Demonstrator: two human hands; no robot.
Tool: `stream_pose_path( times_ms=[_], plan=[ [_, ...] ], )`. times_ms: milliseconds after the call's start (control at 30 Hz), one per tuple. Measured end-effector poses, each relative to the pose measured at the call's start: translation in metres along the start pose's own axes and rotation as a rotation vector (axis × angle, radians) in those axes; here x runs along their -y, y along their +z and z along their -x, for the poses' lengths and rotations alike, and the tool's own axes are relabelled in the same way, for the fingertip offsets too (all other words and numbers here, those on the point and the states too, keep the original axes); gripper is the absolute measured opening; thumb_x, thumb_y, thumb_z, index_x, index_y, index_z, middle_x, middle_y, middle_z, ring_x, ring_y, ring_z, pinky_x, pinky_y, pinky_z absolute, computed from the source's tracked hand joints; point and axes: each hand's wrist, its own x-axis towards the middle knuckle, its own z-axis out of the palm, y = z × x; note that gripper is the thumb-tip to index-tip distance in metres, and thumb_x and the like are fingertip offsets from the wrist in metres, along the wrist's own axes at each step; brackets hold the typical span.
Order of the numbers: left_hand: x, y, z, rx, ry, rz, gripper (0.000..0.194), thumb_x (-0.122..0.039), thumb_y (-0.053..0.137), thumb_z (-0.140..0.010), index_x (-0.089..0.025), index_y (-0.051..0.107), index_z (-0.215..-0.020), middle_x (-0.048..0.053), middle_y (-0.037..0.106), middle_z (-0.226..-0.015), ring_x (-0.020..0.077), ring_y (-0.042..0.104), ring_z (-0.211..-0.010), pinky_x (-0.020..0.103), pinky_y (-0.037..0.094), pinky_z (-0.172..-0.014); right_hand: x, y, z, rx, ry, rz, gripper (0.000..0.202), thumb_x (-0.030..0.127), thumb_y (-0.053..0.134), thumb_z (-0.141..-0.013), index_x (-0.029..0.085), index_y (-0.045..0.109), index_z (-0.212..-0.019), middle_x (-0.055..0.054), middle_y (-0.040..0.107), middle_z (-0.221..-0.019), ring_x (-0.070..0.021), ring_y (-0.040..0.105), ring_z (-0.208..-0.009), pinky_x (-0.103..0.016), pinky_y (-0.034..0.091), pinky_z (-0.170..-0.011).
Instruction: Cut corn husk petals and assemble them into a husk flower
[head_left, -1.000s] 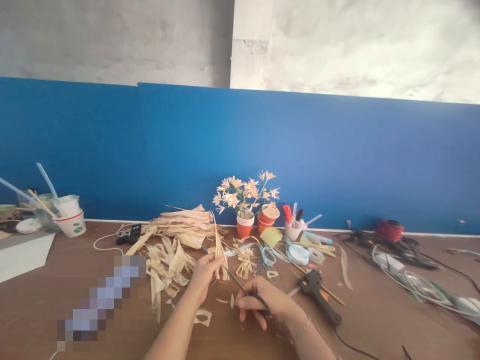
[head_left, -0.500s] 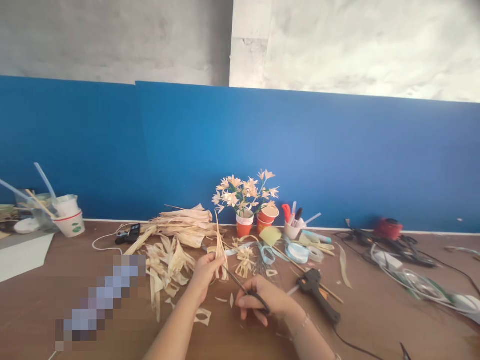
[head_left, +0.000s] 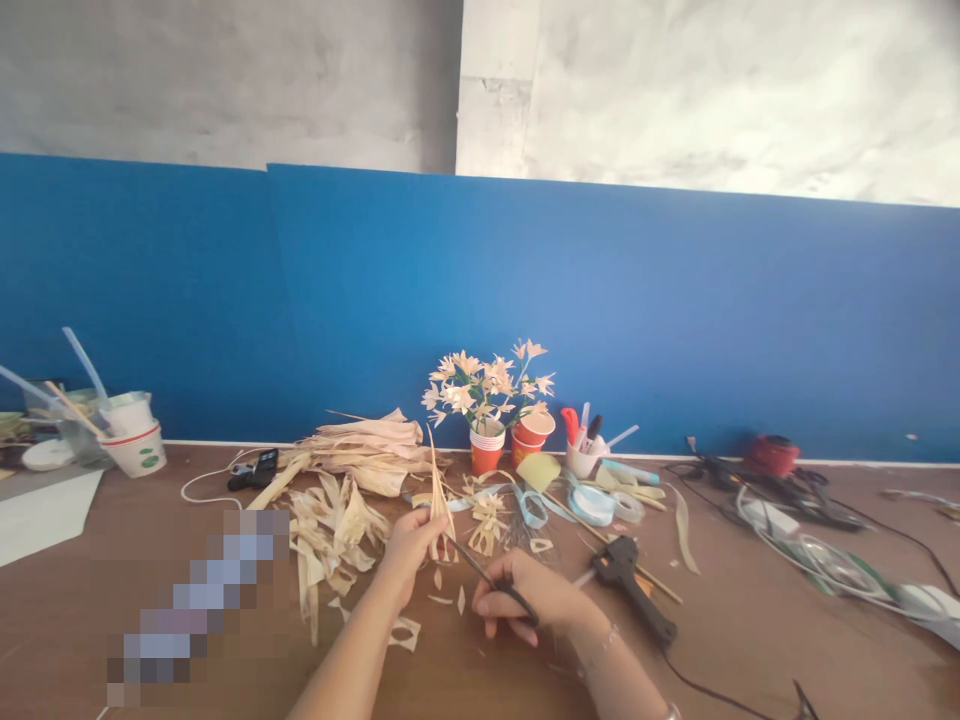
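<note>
Pinched upright in my left hand (head_left: pixel 412 546) is a pale, pointed piece of dried corn husk (head_left: pixel 438 490). My right hand (head_left: pixel 517 597) is closed round the handles of dark scissors (head_left: pixel 480 568), whose blades reach the lower edge of that husk. Small husk snippets (head_left: pixel 460 600) lie on the table just below the blades. Left of my left hand are crumpled husk strips (head_left: pixel 341 525), with a stack of longer husks (head_left: pixel 375 450) behind them. A cut husk scrap with holes (head_left: pixel 405 632) rests by my left forearm.
Husk flowers (head_left: pixel 487 380) stand in red paper cups (head_left: pixel 486 455) at the back. A black glue gun (head_left: pixel 634 590) lies right of my right hand, its cord running to the front edge. Blue ribbon (head_left: pixel 592 505), a pen cup (head_left: pixel 581 460) and tangled cables (head_left: pixel 810 560) sit further right.
A new small snippet has appeared below the husk, near the scissor blades. Both hands keep nearly the same place, and the view has shifted very slightly.
</note>
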Motion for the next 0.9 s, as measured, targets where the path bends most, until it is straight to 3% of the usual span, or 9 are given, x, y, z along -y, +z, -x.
stream_pose_path(
  times_ms=[200, 267, 333, 400, 467, 667, 900],
  plan=[
    [0.001, -0.002, -0.005, -0.110, 0.025, 0.055, 0.036, -0.045, 0.079, -0.054, -0.014, 0.065, -0.066, 0.000, 0.061, -0.053, 0.0119, 0.054, -0.049, 0.023, 0.042, -0.051, 0.002, -0.006, 0.007, 0.000, -0.008, -0.074, 0.026, 0.035, 0.070, -0.070, 0.011, 0.065, -0.079, -0.003, 0.069, -0.067, -0.0034, 0.046, -0.031, -0.016, 0.020, -0.030],
    [0.000, -0.002, -0.005, -0.146, 0.044, 0.054, 0.038, -0.047, 0.078, -0.055, -0.014, 0.065, -0.069, -0.001, 0.061, -0.053, 0.0116, 0.054, -0.049, 0.022, 0.041, -0.050, 0.003, -0.005, 0.004, -0.093, -0.077, -0.086, 0.028, 0.039, 0.069, -0.071, 0.012, 0.062, -0.078, -0.003, 0.069, -0.070, -0.0044, 0.049, -0.033, -0.017, 0.021, -0.031],
    [-0.001, 0.000, -0.004, -0.143, 0.069, 0.052, 0.039, -0.047, 0.078, -0.056, -0.014, 0.064, -0.070, -0.002, 0.060, -0.052, 0.0105, 0.052, -0.048, 0.021, 0.039, -0.049, 0.002, -0.001, -0.004, -0.279, -0.174, -0.101, 0.031, 0.043, 0.068, -0.071, 0.014, 0.058, -0.077, -0.002, 0.068, -0.071, -0.0055, 0.051, -0.035, -0.017, 0.024, -0.032],
    [-0.001, 0.006, 0.000, -0.112, 0.089, 0.064, 0.038, -0.046, 0.079, -0.056, -0.015, 0.062, -0.070, -0.003, 0.059, -0.052, 0.0094, 0.051, -0.046, 0.021, 0.038, -0.049, 0.002, 0.006, -0.014, -0.466, -0.236, -0.106, 0.033, 0.045, 0.069, -0.068, 0.016, 0.056, -0.078, 0.003, 0.062, -0.062, -0.0071, 0.052, -0.035, -0.017, 0.027, -0.034],
    [-0.001, 0.013, 0.005, -0.072, 0.091, 0.074, 0.037, -0.043, 0.081, -0.054, -0.016, 0.059, -0.068, -0.003, 0.060, -0.053, 0.0091, 0.051, -0.046, 0.020, 0.037, -0.049, 0.002, 0.013, -0.022, -0.569, -0.240, -0.096, 0.035, 0.045, 0.071, -0.065, 0.017, 0.055, -0.079, 0.008, 0.053, -0.050, -0.0081, 0.049, -0.034, -0.018, 0.030, -0.035],
    [0.002, 0.025, 0.015, 0.104, 0.006, 0.010, 0.033, -0.044, 0.077, -0.062, -0.015, 0.065, -0.069, 0.000, 0.065, -0.060, 0.0120, 0.056, -0.053, 0.023, 0.041, -0.053, 0.008, 0.021, -0.027, -0.628, -0.242, -0.202, 0.046, 0.058, 0.071, -0.060, 0.020, 0.044, -0.060, 0.008, 0.044, -0.039, -0.0061, 0.038, -0.026, -0.018, 0.020, -0.030],
    [-0.002, 0.026, 0.018, 0.180, -0.062, 0.067, 0.037, -0.043, 0.083, -0.054, -0.014, 0.070, -0.074, 0.001, 0.066, -0.065, 0.0086, 0.054, -0.053, 0.020, 0.042, -0.052, 0.010, 0.015, -0.022, -0.723, -0.320, -0.379, 0.047, 0.058, 0.071, -0.060, 0.017, 0.048, -0.060, 0.004, 0.053, -0.053, -0.0039, 0.041, -0.028, -0.018, 0.020, -0.031]
  ],
)
